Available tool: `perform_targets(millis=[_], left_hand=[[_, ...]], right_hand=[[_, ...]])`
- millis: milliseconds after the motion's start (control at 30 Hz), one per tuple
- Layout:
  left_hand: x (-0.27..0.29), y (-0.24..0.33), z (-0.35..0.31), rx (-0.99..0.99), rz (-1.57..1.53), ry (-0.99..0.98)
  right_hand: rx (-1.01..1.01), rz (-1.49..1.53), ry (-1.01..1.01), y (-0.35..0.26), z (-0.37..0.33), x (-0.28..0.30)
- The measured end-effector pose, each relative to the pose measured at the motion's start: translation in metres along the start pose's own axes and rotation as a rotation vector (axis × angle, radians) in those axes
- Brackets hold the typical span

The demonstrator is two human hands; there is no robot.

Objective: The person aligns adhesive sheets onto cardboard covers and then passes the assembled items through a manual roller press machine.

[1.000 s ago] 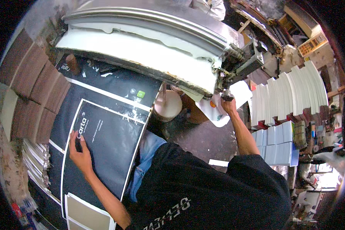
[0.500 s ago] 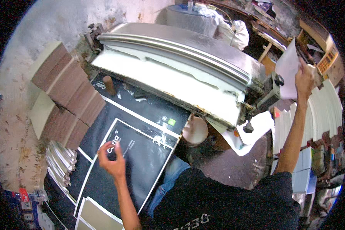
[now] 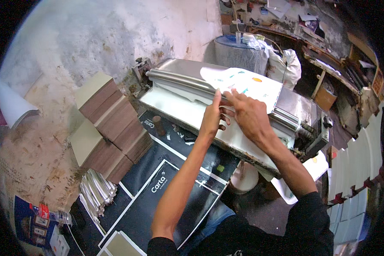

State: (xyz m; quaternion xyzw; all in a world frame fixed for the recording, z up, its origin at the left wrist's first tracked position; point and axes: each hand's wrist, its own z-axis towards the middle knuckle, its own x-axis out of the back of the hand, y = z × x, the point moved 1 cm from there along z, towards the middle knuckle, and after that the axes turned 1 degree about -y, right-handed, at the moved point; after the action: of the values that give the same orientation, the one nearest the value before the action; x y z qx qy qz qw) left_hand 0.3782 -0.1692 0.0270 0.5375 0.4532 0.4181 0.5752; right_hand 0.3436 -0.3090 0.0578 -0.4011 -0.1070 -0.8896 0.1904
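A thin printed sheet point(image 3: 257, 88), white with an orange oval and teal marks, lies over the metal roller of a gluing machine point(image 3: 181, 68). My right hand point(image 3: 249, 117) reaches over its near edge, fingers closed on the paper. Beside it, my left hand point(image 3: 211, 119) has its thumb raised against the sheet's near left corner and its other fingers curled below; the exact grip is partly hidden by the right hand. Under both hands runs the machine's white, glue-coated trough point(image 3: 170, 100).
Brown-edged board stacks point(image 3: 115, 115) stand left of the machine, beside loose paper strips point(image 3: 96, 190). A dark table point(image 3: 175, 205) lies in front. White sheet stacks point(image 3: 358, 153) rise at the right, a blue-lidded drum point(image 3: 232, 53) behind. A clamp point(image 3: 318, 136) juts from the roller's end.
My right hand has brought the sheet from the right-hand side onto the roller. My left hand has risen from above the table to the sheet's edge. The view has shifted.
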Motion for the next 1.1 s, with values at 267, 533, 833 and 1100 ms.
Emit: perform_targets(millis=[267,533,833,1100], left_hand=[[0.04,-0.016,0.019,-0.021,-0.061,0.028],[0.05,0.026,-0.028,-0.271,-0.281,0.063],[0.091,0.118,-0.161,-0.739,-0.536,0.104],[0.209,0.005,-0.235,-0.768,-0.023,0.932]], right_hand=[[-0.082,0.486,-0.234,0.005,0.013,0.014],[0.108,0.321,-0.193,0.027,-0.002,0.06],[-0.156,0.971,0.27,0.038,-0.015,-0.004],[0.028,0.763,0.05,-0.02,0.005,-0.022]])
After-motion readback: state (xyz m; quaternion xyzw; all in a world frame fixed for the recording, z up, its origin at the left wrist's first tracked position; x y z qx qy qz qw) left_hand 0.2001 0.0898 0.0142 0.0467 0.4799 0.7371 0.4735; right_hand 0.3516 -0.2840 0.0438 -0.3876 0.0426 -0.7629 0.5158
